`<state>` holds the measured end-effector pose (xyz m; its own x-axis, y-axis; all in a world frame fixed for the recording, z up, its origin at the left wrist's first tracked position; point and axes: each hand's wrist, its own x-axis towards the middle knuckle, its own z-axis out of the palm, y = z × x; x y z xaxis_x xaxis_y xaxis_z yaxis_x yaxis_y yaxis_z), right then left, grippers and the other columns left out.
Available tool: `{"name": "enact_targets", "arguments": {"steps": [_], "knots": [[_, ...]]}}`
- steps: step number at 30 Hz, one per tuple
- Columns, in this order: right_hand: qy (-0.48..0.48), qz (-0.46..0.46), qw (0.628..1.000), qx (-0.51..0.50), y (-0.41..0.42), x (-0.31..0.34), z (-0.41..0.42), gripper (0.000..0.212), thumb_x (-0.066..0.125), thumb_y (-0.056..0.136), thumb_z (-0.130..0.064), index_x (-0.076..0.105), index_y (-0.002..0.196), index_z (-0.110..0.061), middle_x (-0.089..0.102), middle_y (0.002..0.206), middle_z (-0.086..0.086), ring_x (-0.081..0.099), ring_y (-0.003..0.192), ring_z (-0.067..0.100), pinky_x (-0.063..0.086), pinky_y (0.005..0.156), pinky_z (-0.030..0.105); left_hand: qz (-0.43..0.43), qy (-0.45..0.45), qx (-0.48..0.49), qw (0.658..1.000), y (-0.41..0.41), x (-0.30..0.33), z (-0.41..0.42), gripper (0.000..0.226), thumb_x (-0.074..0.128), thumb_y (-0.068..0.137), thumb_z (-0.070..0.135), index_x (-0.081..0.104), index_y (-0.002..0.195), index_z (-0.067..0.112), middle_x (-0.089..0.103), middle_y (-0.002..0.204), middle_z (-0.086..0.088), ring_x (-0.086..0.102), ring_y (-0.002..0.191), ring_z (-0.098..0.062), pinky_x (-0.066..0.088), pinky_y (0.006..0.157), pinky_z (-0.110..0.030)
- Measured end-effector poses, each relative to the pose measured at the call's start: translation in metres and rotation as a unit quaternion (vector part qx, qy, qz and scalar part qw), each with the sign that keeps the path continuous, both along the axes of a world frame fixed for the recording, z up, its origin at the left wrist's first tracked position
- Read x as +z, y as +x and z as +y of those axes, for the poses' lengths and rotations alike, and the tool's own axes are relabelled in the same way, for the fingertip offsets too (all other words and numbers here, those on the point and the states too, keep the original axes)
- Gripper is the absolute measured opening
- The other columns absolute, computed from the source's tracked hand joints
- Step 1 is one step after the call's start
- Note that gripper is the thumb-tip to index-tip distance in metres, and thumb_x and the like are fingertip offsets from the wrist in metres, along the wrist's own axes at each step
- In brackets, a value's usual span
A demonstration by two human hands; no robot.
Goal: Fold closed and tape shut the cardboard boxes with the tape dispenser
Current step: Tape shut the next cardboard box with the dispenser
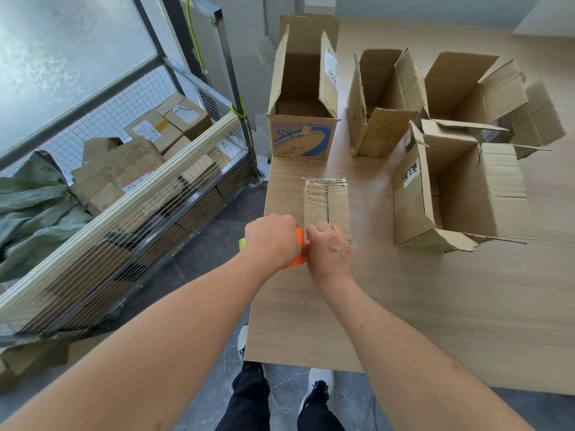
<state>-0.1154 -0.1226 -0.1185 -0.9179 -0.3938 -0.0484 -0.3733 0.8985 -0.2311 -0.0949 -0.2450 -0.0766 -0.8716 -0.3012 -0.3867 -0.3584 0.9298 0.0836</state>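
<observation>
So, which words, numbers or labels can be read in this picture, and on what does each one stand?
None can be quoted with certainty.
Blue-printed box: characters under the blue graphic, too blurred to read.
White label on that box's upright flap: handwritten marks, illegible.
White label on the open box at the right: black handwritten characters, not readable.
Labels on the boxes in the wire cart: too small to read.

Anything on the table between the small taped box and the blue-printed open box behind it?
No. In the head view only bare table shows between the small taped box and the blue-printed box.
</observation>
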Motion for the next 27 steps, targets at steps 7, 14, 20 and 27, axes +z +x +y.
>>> {"name": "enact_targets", "arguments": {"steps": [7,14,20,27], "knots": [[0.004,0.010,1.000,-0.001,-0.003,-0.002,-0.004,0.014,0.073,0.084,-0.021,0.062,0.075,-0.018,0.061,0.087,0.001,0.060,0.091,0.027,0.039,0.053,0.030,0.011,0.051,0.042,0.998,0.011,-0.025,0.005,0.017,0.045,0.095,0.037,0.059,0.091,0.028,0.063,0.091,0.002,0.059,0.082,-0.025,0.037,0.063,-0.031],[0.026,0.048,0.998,-0.026,0.001,-0.003,-0.004,0.010,0.072,0.085,-0.022,0.064,0.079,-0.021,0.063,0.088,-0.001,0.062,0.090,0.023,0.046,0.056,0.032,0.116,0.063,0.060,0.989,0.031,-0.037,-0.015,0.029,0.043,0.105,0.040,0.053,0.132,0.037,0.070,0.098,0.000,0.067,0.092,-0.028,0.045,0.067,-0.036],[0.036,0.018,0.999,-0.017,-0.002,-0.009,0.006,0.009,0.055,0.096,-0.020,0.058,0.104,-0.021,0.056,0.110,0.000,0.054,0.107,0.021,0.051,0.075,0.037,0.165,0.073,0.068,0.981,0.049,-0.044,-0.020,0.047,0.035,0.108,0.041,0.035,0.155,0.036,0.069,0.093,-0.008,0.066,0.084,-0.031,0.036,0.067,-0.036],[0.022,0.043,0.999,-0.016,-0.004,-0.009,0.029,0.033,0.070,0.088,-0.019,0.060,0.119,-0.020,0.056,0.112,0.000,0.053,0.107,0.023,0.053,0.078,0.036,0.158,0.134,0.085,0.974,0.065,-0.044,-0.009,0.056,0.043,0.103,0.027,0.033,0.157,0.032,0.063,0.085,-0.008,0.059,0.080,-0.029,0.040,0.070,-0.038]]}}
